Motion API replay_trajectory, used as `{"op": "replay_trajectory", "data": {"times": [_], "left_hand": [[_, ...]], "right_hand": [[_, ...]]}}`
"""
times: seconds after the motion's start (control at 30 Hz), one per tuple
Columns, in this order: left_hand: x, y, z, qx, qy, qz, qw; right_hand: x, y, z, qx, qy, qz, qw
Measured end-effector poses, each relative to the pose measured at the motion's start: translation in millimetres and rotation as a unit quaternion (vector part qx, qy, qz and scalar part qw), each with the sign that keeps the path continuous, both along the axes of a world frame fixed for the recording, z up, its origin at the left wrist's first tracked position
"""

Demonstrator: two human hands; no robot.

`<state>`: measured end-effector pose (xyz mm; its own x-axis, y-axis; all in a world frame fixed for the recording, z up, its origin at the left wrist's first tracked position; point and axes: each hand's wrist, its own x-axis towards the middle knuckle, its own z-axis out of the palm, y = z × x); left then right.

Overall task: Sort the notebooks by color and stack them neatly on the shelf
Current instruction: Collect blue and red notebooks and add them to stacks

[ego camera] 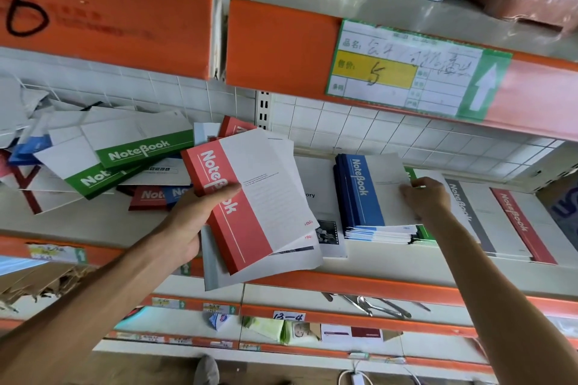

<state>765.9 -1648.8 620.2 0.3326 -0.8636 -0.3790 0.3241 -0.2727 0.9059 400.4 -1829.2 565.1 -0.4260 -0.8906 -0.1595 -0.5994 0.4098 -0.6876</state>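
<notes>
- Landmark: blue notebook stack [372,197], flat on the shelf board [359,269], neat, blue spines to its left side, white cover on top.
- Left of the stack: a grey-white booklet [322,197] lying flat, partly covered by the held notebooks.
- Further left of the stack: loose jumble. Green notebooks [137,150] tilted over each other, a dark red notebook [147,197] and a blue one under them, white sheets behind. Unsorted.
- Right of the stack, touching or tucked under it: green edges [425,233]. Beyond that a grey-striped notebook [466,206], then a red-striped notebook [516,219], both flat.
- Above the stack: orange shelf front with a handwritten price label [406,69], green border, yellow field. White tile wall [359,131] behind.
- Below the stack: orange-edged lower shelves, small packaged goods, metal utensils [378,306], tag "13-4".
- Left hand [194,222]: fingers wrapped under a red notebook [247,197], thumb across its red band; a few more notebooks fanned beneath it in the same grip. Held in the air just left of the stack, overhanging the shelf edge, blocking part of the booklet.
- Red notebook: red spine band, white "Notebook" lettering, grey-white cover, small print.
- Right hand [428,197]: fingers curled onto the right edge of the stack's top cover, gripping it.
</notes>
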Motion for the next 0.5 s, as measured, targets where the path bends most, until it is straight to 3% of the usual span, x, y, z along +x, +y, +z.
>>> {"op": "replay_trajectory", "data": {"times": [0.5], "left_hand": [[-4, 1, 4, 0.002, -0.007, -0.001, 1.000]], "right_hand": [[-1, 4, -13, -0.031, 0.136, 0.062, 0.988]]}}
